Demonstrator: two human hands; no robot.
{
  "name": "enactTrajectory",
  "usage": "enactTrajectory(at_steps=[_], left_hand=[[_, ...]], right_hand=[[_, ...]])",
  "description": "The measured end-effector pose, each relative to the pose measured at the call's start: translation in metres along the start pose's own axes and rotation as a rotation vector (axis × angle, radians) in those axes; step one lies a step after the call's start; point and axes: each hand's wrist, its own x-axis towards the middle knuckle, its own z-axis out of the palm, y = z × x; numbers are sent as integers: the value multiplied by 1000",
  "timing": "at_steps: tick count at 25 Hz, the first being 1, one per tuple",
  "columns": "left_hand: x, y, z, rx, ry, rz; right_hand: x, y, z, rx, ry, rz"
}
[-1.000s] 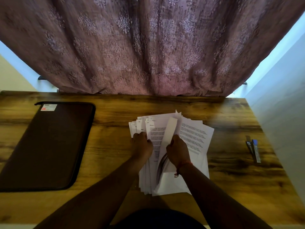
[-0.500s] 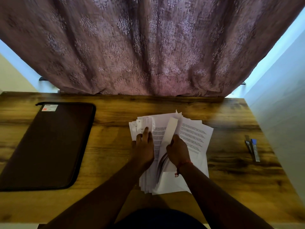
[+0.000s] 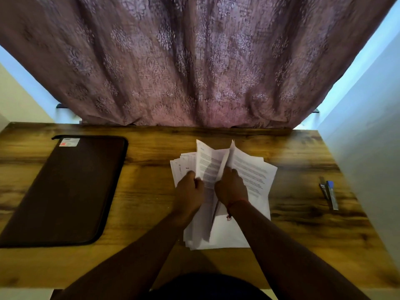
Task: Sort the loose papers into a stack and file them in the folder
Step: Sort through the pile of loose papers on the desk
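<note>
A loose pile of white printed papers lies fanned out on the wooden table, just right of centre. My left hand grips the left edge of a sheet lifted off the pile, fingers curled round it. My right hand grips a bunch of sheets raised and bent upward in the middle of the pile. The dark brown zip folder lies shut and flat at the table's left, apart from the papers.
A blue and silver stapler lies near the table's right edge. A mauve patterned curtain hangs behind the table's far edge. A pale wall stands close on the right.
My left hand went from flat fingers on the pile to curled round a sheet's edge. Both hands lifted the middle sheets, which now stand higher and bent.
</note>
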Motion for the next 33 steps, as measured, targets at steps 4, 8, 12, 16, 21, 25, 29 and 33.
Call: enactTrajectory(at_steps=[4,8,12,16,21,25,29,33], left_hand=[[-7,5,-26,-73,95,114],[-18,6,-59,-56,214,291],[-33,32,-95,-163,326,291],[-47,77,-118,-308,444,414],[-29,95,-103,-742,370,106],[9,60,-56,-1031,48,-320],[-4,57,-18,-947,-188,-447],[-14,66,-2,-596,-418,-373]], right_hand=[[12,-21,-6,-59,-194,14],[19,-23,2,1,-376,-92],[10,-24,-21,111,-459,-159],[7,-4,-25,125,-465,-100],[3,8,-66,724,388,-96],[-12,2,-94,297,528,-491],[-35,4,-64,-106,135,-476],[-41,20,-36,-71,-62,-353]])
